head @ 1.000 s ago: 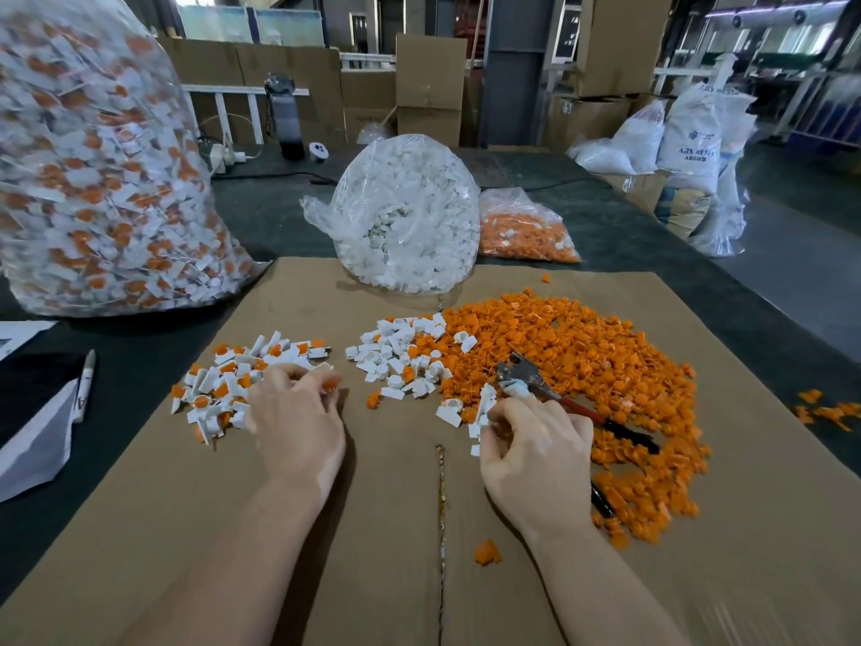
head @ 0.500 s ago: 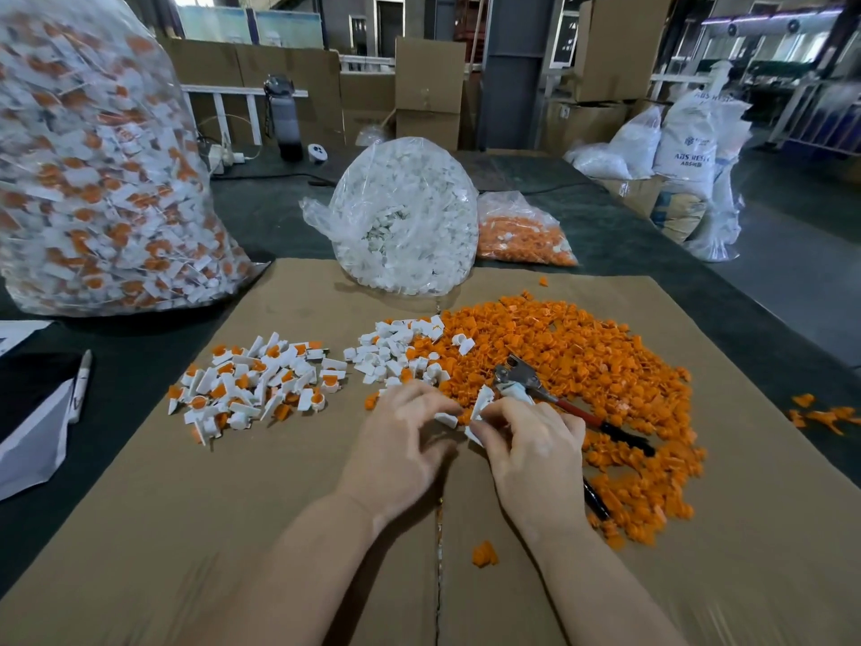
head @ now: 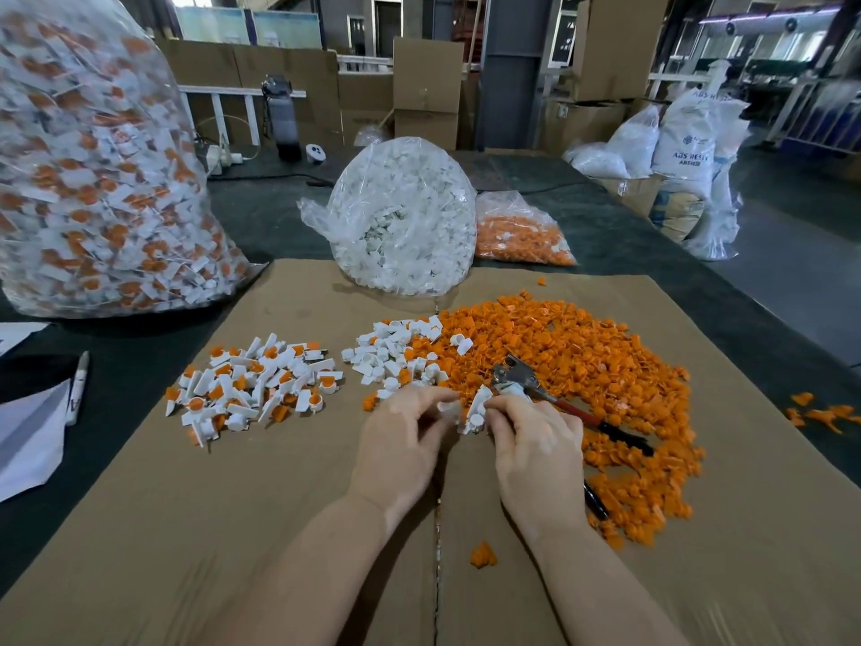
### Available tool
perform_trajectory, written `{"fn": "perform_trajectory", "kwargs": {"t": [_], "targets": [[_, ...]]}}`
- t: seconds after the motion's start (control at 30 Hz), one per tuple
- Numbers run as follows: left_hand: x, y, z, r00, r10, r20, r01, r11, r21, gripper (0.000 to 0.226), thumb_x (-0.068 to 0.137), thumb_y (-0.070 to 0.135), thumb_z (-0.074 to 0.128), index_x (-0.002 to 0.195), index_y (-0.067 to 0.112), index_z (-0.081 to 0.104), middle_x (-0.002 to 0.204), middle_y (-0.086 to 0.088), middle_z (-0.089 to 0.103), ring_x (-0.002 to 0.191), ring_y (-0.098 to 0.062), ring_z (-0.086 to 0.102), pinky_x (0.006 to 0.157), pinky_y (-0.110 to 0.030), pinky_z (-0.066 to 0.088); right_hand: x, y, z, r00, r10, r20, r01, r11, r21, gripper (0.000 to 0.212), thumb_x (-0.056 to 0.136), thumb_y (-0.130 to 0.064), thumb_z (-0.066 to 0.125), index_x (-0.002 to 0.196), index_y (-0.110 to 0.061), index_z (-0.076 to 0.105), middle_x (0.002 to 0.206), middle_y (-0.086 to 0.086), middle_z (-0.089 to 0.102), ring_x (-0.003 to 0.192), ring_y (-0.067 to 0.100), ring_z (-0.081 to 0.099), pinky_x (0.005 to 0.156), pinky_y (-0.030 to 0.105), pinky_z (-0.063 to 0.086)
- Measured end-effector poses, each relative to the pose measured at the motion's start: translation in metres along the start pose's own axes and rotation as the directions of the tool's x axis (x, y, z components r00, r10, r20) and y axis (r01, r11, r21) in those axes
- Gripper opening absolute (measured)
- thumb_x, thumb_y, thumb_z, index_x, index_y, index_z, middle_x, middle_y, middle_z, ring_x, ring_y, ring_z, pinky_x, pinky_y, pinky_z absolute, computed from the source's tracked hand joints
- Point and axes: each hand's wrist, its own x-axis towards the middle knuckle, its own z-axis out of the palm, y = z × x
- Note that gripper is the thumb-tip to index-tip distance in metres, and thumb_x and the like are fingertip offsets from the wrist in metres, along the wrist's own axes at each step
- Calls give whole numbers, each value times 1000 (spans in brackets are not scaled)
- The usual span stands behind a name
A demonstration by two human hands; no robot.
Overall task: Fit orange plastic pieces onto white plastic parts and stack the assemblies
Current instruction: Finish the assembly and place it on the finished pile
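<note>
Centrally, both hands' grips, left hand and right hand, around small smooth white plastic parts.

One head-worn wide-angle view only; you look forward and down over the cardboard sheet, close to your hands at lower centre. Frame top reaches far across the table into the warehouse. No second view overlaps.
</note>
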Motion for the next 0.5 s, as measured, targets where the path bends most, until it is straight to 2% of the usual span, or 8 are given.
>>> {"fn": "perform_trajectory", "kwargs": {"t": [0.07,0.13,0.23,0.37,0.5], "targets": [[2,-4,-1,983,-176,-48,172,982,-82,21,86,14,65,105,22,67,85,15,55,82,-4,52,68,-2,34,-1,2,1,998,56,-42,-59,997,-59,11,78,-2,72,81,-12,70,70,-1,66,68,24,60,74,30,26],[4,-6,-1,966,-255,-48,248,962,-113,18,86,14,64,100,25,65,82,11,54,78,-4,50,64,-3,34,-2,2,2,995,63,-71,-72,988,-139,14,71,-1,75,76,-13,68,69,-1,64,67,25,59,73,33,28],[4,-5,-2,962,-270,-29,266,957,-115,19,87,16,63,84,33,56,81,7,56,76,-5,50,62,-4,35,-4,0,3,997,13,-78,-32,968,-250,11,66,-10,75,71,-14,67,70,-1,64,68,24,58,74,37,29],[4,-6,-2,964,-267,-12,265,959,-100,25,87,18,64,76,37,51,81,8,58,76,-3,51,60,-3,35,-5,1,5,997,-76,-18,67,953,-294,12,63,-11,78,69,-16,69,69,-3,65,69,23,57,74,35,26],[4,-7,-1,964,-267,14,267,960,-81,18,87,21,64,78,34,54,80,7,60,74,-4,52,58,-6,35,-2,0,5,996,-32,-81,6,955,-296,17,65,-7,79,78,-14,72,78,2,66,74,27,59,76,38,27]]}}
